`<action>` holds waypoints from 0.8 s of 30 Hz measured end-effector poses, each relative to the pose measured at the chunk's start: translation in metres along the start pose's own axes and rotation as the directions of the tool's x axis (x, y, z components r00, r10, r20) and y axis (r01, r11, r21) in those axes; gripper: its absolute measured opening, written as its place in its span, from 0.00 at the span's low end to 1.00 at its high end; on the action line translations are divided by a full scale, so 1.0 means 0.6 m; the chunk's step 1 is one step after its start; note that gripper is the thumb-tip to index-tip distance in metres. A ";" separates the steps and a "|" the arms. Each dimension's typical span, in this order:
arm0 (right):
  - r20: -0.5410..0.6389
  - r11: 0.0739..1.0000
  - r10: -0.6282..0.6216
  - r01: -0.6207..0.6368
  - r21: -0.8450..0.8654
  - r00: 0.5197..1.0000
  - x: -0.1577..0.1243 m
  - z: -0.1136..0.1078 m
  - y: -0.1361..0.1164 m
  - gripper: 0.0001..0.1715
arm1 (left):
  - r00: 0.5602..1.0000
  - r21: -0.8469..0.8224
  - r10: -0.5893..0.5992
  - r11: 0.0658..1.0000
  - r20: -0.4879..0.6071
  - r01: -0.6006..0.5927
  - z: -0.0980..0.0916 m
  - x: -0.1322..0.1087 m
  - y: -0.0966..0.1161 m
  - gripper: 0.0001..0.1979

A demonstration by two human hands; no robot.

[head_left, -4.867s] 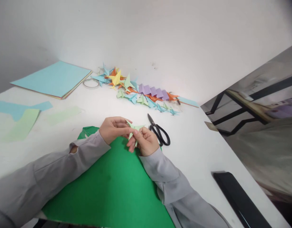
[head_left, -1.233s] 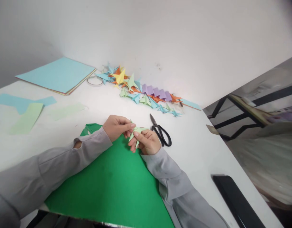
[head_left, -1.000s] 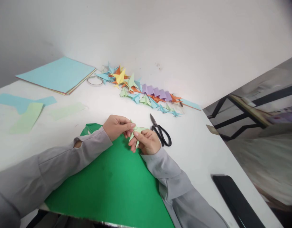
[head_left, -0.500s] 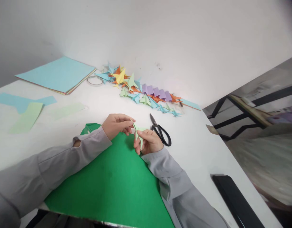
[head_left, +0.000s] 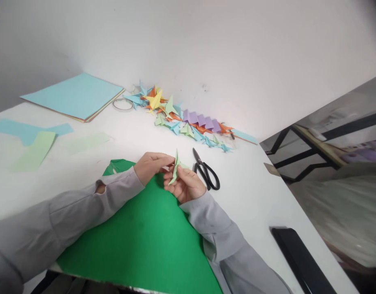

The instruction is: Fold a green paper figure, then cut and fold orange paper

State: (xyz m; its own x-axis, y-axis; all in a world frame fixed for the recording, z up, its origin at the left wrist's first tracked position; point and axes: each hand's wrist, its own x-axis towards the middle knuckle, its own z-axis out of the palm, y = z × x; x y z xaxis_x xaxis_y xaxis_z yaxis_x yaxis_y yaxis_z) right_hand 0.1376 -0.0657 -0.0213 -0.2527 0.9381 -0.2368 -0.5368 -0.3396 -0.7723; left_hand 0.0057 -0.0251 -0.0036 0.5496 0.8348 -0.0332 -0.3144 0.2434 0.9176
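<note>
A small light-green folded paper figure (head_left: 175, 166) stands on edge between my two hands, just above the far corner of a green card sheet (head_left: 139, 241). My right hand (head_left: 185, 184) grips the figure from the right, thumb and fingers closed on it. From the left, my left hand (head_left: 151, 165) pinches the figure's upper part with its fingertips. Both forearms wear grey sleeves and lie across the green sheet. Black scissors (head_left: 206, 171) lie shut on the white table (head_left: 252, 183) just right of my right hand.
A row of folded paper figures in several colours (head_left: 182, 118) lies along the wall. A tape ring (head_left: 122, 104) and a stack of coloured sheets (head_left: 74, 96) sit at the far left, with paper offcuts (head_left: 32, 141) nearer. A black flat object (head_left: 301, 257) rests by the table's right edge.
The paper figure has been turned from lying flat to standing on edge. My left hand let go briefly, then pinched it again. My right hand rotated palm-up a little.
</note>
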 end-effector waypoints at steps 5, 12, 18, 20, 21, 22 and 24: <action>-0.092 0.991 -0.133 0.135 0.015 0.987 0.001 0.000 0.015 0.12 | 0.987 0.216 0.127 0.971 -0.101 -0.103 0.019 -0.016 0.000 0.14; -0.161 0.969 -0.242 0.246 0.005 0.957 0.005 0.004 0.027 0.13 | 0.938 0.273 0.252 0.944 -0.237 -0.185 0.030 -0.022 -0.016 0.24; -0.111 0.978 -0.205 0.207 0.007 0.973 -0.002 0.008 0.017 0.12 | 0.931 0.348 0.315 0.907 -0.186 -0.237 0.019 -0.016 -0.021 0.14; -0.067 0.981 -0.192 0.191 -0.017 0.979 -0.003 0.008 0.014 0.13 | 0.922 0.358 0.351 0.892 -0.164 -0.275 0.016 -0.015 -0.019 0.12; -0.050 0.982 -0.186 0.184 -0.042 0.981 -0.004 0.009 0.013 0.14 | 0.921 0.356 0.356 0.890 -0.158 -0.284 0.015 -0.014 -0.017 0.11; -0.038 0.981 -0.182 0.179 -0.076 0.983 -0.004 0.008 0.013 0.15 | 0.920 0.354 0.359 0.890 -0.156 -0.287 0.013 -0.014 -0.014 0.10; -0.052 0.966 -0.203 0.191 -0.171 0.978 -0.005 0.007 0.011 0.17 | 0.918 0.362 0.361 0.887 -0.161 -0.285 0.011 -0.013 -0.007 0.09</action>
State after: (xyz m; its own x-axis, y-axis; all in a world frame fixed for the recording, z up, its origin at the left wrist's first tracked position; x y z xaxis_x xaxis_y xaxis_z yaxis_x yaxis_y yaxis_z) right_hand 0.1317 -0.0710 -0.0231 -0.0960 0.9898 -0.1056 -0.4291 -0.1369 -0.8928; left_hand 0.0078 -0.0361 -0.0047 0.2662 0.9343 0.2372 -0.1553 -0.2013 0.9672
